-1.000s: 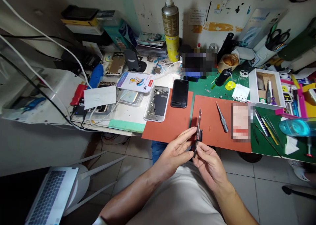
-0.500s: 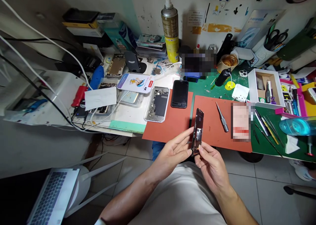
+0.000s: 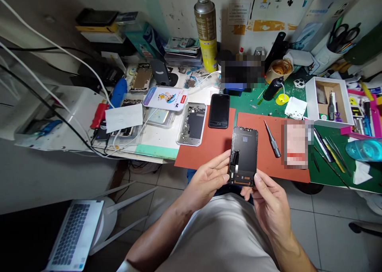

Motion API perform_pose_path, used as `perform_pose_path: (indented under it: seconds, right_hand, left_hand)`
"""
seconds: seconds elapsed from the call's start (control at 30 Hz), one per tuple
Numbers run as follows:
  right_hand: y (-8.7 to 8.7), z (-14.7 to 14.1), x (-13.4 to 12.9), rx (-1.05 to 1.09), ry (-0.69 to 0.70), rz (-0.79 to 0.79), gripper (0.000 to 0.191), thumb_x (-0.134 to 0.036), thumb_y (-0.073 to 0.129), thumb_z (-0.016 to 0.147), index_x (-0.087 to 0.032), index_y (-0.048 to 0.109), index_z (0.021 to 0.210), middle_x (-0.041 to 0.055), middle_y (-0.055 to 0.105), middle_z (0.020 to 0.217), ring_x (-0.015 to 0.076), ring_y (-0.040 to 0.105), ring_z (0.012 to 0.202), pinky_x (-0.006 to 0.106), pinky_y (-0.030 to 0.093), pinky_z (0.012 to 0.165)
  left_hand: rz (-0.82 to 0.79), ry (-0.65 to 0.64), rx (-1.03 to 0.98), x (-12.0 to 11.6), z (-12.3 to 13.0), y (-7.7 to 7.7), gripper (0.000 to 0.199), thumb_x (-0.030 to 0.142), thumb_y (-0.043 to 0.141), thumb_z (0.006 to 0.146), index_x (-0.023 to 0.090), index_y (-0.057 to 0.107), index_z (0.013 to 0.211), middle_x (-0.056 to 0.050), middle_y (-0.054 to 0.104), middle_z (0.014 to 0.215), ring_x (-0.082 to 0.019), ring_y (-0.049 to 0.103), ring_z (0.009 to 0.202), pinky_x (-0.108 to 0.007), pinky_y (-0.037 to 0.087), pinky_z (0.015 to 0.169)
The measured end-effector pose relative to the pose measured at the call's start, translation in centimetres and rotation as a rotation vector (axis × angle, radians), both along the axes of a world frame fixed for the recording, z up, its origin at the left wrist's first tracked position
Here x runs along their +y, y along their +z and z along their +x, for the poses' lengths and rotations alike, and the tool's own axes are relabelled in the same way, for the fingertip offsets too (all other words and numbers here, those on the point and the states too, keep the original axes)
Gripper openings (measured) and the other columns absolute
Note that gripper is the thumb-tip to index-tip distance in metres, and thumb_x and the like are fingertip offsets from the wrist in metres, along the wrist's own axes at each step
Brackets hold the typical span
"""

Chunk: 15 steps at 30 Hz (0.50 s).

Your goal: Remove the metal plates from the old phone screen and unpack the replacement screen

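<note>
Between my hands is a black phone screen [image 3: 247, 152], its back side facing up, with a ribbon cable and a copper-coloured strip near the lower edge. My left hand [image 3: 210, 178] grips its lower left edge, thumb on the near corner. On the opposite edge my right hand [image 3: 270, 194] pinches the lower right corner; some of its fingers are hidden underneath. Beyond the screen, a black phone [image 3: 219, 111] lies face up on the red-brown mat [image 3: 197, 158]. Left of it sits an opened phone housing [image 3: 191, 124] in a clear tray. A screwdriver [image 3: 272, 140] rests on the right-hand mat.
Tweezers and thin tools [image 3: 331, 154] lie to the right, near a blue transparent bottle [image 3: 362, 150]. A white box [image 3: 326, 101] holds small tools. A tall spray can [image 3: 205, 33] stands at the back. White cables [image 3: 59, 51] hang at left above a laptop [image 3: 76, 234] on a stool.
The phone screen has turned from nearly edge-on to showing its whole back. My right hand has shifted right with it. The camera view has moved slightly.
</note>
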State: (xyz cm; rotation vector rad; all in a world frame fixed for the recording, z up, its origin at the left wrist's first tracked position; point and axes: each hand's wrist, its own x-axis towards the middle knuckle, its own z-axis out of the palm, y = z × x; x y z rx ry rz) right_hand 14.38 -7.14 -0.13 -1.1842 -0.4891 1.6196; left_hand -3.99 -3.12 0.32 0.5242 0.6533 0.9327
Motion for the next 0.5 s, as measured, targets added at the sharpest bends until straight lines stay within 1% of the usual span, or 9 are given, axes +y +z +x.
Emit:
perform_pose_path:
  seconds: [0.2,0.33,0.43,0.5]
  right_hand:
    - [-0.02,-0.14,0.08,-0.001,-0.009,-0.012,0.029,-0.04,0.073,0.097,-0.017,0.082,0.113,0.0065,0.073,0.073,0.0141,0.063,0.063,0.026,0.052,0.061]
    - [0.01,-0.14,0.01,-0.028,-0.017,-0.011,0.031,-0.041,0.074,0.097,-0.017,0.082,0.113,0.0064,0.072,0.074,0.0155,0.063,0.064,0.027,0.051,0.059]
    - [-0.2,-0.1,-0.15,-0.064,-0.023,0.003,0.032,-0.042,0.073,0.098,-0.017,0.081,0.117,0.0061,0.072,0.076,0.0166,0.063,0.065,0.029,0.052,0.06]
    - [-0.46,-0.05,-0.31,-0.088,-0.022,0.022,0.033,-0.042,0.072,0.099,-0.018,0.08,0.12,0.0063,0.074,0.081,0.017,0.063,0.068,0.03,0.052,0.061]
  left_hand:
    - [-0.042,0.007,-0.002,0.12,0.15,0.03,0.057,0.015,0.076,0.094,0.026,0.065,0.149,-0.015,0.058,0.159,-0.035,0.059,0.143,-0.045,0.048,0.116]
    - [-0.047,0.014,-0.002,0.13,0.18,0.04,0.057,0.017,0.077,0.094,0.026,0.065,0.148,-0.015,0.059,0.158,-0.035,0.058,0.144,-0.047,0.047,0.118]
    - [-0.032,0.02,0.032,0.13,0.21,0.1,0.057,0.019,0.078,0.093,0.026,0.065,0.148,-0.015,0.061,0.156,-0.035,0.057,0.145,-0.048,0.044,0.12]
    - [-0.012,0.023,0.073,0.14,0.28,0.06,0.06,0.02,0.081,0.091,0.025,0.064,0.149,-0.016,0.062,0.155,-0.035,0.058,0.144,-0.048,0.045,0.12]
